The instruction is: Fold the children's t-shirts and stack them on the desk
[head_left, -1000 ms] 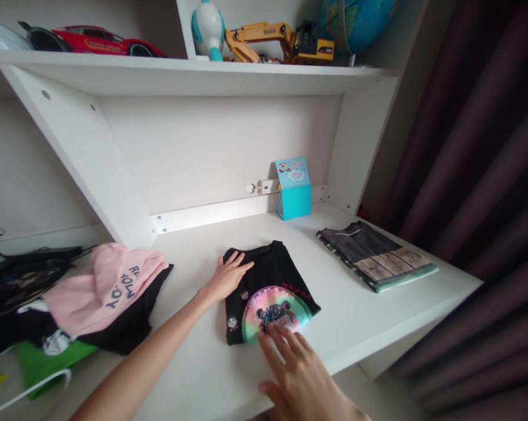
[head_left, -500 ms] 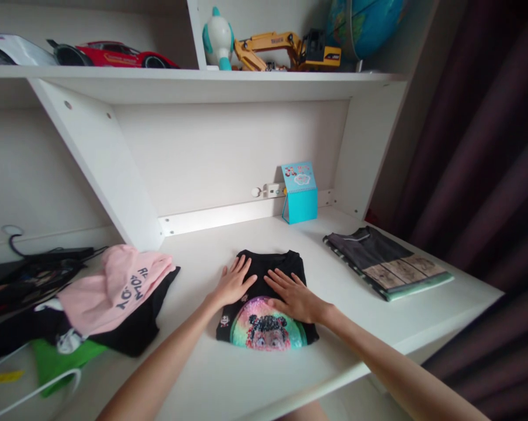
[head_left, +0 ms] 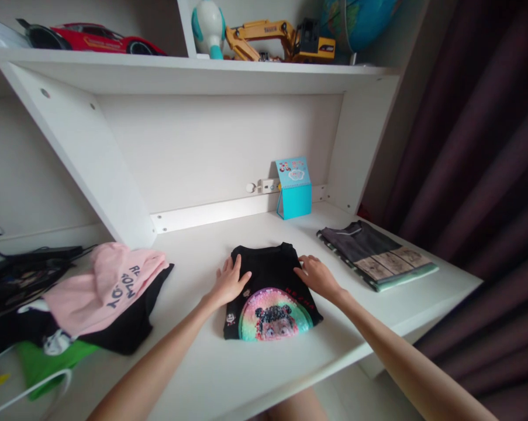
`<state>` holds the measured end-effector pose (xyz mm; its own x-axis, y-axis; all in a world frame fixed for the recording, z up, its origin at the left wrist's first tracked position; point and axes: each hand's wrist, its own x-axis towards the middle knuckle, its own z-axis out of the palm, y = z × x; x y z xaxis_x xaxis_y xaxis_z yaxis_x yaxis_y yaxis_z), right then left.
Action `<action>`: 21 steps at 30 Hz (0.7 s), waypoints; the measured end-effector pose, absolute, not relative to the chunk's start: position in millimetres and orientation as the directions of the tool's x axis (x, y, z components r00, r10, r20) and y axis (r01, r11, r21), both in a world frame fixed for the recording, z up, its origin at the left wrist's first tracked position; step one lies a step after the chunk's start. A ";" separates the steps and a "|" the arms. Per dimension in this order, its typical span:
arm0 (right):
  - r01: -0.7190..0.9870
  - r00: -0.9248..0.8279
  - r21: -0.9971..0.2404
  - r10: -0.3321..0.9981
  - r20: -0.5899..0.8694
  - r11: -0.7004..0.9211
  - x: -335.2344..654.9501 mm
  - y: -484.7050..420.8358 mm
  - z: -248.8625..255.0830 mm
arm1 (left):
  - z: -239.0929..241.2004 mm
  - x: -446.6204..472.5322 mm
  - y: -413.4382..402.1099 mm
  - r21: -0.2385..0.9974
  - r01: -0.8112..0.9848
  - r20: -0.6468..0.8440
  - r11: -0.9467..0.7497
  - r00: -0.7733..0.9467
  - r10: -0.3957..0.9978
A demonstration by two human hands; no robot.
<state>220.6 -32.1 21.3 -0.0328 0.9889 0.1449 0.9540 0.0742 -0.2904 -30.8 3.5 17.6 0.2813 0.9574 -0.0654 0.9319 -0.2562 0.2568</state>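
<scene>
A black T-shirt (head_left: 264, 263), folded into a compact block, lies on the white desk (head_left: 189, 362). Its front carries a sequinned rainbow half-circle with a cartoon figure. My left hand (head_left: 227, 282) rests against the shirt's left edge, thumb and fingers apart, partly over the fabric. At the opposite edge is my right hand (head_left: 320, 277), its fingers slightly bent and apart, with the tips touching the shirt's side. Neither hand has cloth gathered in it.
Another folded shirt (head_left: 378, 254), dark grey with a printed panel, lies to the right. Left is a loose heap with a pink garment (head_left: 106, 286), green cloth (head_left: 53, 362) and hangers (head_left: 40, 389). A blue desk calendar (head_left: 294, 196) stands behind. Toys including an excavator (head_left: 285, 41) fill the shelf.
Both hands were flat on the shirt's top; now they are at its two side edges. The right hand has slid outward, uncovering red lettering. The shirt has turned slightly and the view has shifted.
</scene>
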 end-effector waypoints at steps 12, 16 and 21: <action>0.763 -0.048 -0.639 0.994 0.096 0.099 217.5 -114.8 24.8 | 25.4 -19.1 -30.4 0.243 0.901 -0.023 -0.360 0.377 0.926; 0.627 0.014 -0.758 0.970 0.241 0.179 210.4 -135.4 25.7 | 17.2 -18.1 -25.1 0.241 0.902 0.005 -0.359 0.369 0.929; 0.752 0.031 -0.634 0.950 0.310 0.182 213.0 -156.3 14.2 | 14.2 -22.8 -24.1 0.219 0.908 -0.012 -0.357 0.369 0.929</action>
<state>213.0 -156.3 14.2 0.0312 0.9504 0.3095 0.7519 0.1817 -0.6337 -22.8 -24.1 14.2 0.3687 0.9295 -0.0117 0.9080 -0.3574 0.2188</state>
